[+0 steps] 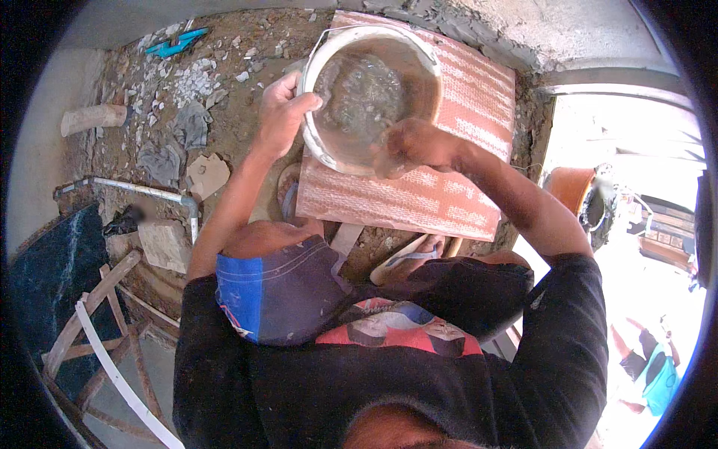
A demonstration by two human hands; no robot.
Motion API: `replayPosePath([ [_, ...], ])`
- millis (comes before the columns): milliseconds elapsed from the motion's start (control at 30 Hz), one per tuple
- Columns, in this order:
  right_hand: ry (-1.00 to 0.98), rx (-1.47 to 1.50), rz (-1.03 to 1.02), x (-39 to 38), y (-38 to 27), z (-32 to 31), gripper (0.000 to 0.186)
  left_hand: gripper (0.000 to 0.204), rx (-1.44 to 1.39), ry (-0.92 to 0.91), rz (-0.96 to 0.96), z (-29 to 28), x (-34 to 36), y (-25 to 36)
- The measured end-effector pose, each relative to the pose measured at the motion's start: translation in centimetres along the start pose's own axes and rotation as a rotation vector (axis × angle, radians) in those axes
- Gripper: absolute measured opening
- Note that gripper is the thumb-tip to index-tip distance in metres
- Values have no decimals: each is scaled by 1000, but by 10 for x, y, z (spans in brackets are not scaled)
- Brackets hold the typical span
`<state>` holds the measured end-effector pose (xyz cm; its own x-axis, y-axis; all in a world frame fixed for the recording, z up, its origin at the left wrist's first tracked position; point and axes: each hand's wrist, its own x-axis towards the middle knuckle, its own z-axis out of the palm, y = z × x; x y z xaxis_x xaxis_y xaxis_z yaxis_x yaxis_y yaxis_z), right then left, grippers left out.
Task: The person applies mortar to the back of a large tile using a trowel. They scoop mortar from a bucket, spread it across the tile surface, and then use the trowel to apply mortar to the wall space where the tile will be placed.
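A round white bucket [317,138] with a wire handle [326,36] holds murky, rippling water [363,93]. It stands on a reddish, white-smeared tile [400,198] with a ribbed face. My left hand [288,108] grips the bucket's left rim, thumb over the edge and fingers outside. At the near right side of the bucket, my right hand [419,147] bends in over the rim. Its fingers are dark and blurred, so whether they hold anything cannot be made out.
White rubble [198,82], a light-blue plastic piece [178,43] and grey rags [161,159] lie on the dirt at left. A pipe [138,188], a dark marbled slab [56,299] and wooden bars [93,318] are nearer. A bright doorway opens at right, with a person [643,352] beyond.
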<state>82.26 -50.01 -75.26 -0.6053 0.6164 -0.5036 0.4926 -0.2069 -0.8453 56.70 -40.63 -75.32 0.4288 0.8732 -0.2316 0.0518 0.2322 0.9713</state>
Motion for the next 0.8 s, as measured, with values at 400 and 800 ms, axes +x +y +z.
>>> replayPosePath([
  [400, 280, -408, -209, 72, 99, -42, 21, 8, 163, -20, -61, 32, -22, 23],
  [800, 104, 947, 211, 24, 65, 9, 22, 8, 213, -114, -130, 70, -20, 37],
])
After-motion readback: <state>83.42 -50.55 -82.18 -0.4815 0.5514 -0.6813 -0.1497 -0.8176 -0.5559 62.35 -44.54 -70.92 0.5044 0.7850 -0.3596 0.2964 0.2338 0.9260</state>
